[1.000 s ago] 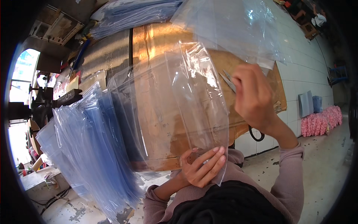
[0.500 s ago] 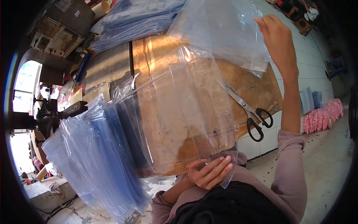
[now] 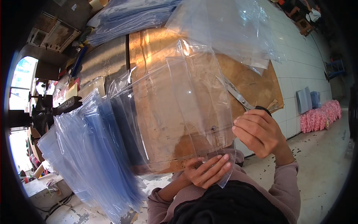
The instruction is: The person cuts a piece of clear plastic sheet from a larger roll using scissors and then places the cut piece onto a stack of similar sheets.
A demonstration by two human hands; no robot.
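view: head cam, looking down at bench (image 3: 257, 86), brown worn top
left hand (image 3: 209, 170): at near bench edge, fingers curled, pinching lower edge of clear bag (image 3: 179, 112)
bag: see-through plastic, spread flat over bench middle, lower corner hanging off the near edge past the left hand
right hand (image 3: 259, 132): fingers curled at bag's right edge, touching the film; just beside scissors handle; can't tell if it grips the bag or only rests on it
scissors (image 3: 238, 95): metal blades, black handle, lying on bench right of bag, blade end partly under the film, handle end by right hand
stack (image 3: 85, 149): bluish clear bags fanned out left of the held bag, overhanging bench edge
far pile (image 3: 223, 30): more clear sheets at bench far side, beyond the bag
blue pile (image 3: 134, 16): further bags at far left of bench
floor (image 3: 320, 164): concrete, right of bench; pink bundle (image 3: 320, 115) against tiled wall, well apart from hands
sleeves: mauve, both forearms enter from lower edge
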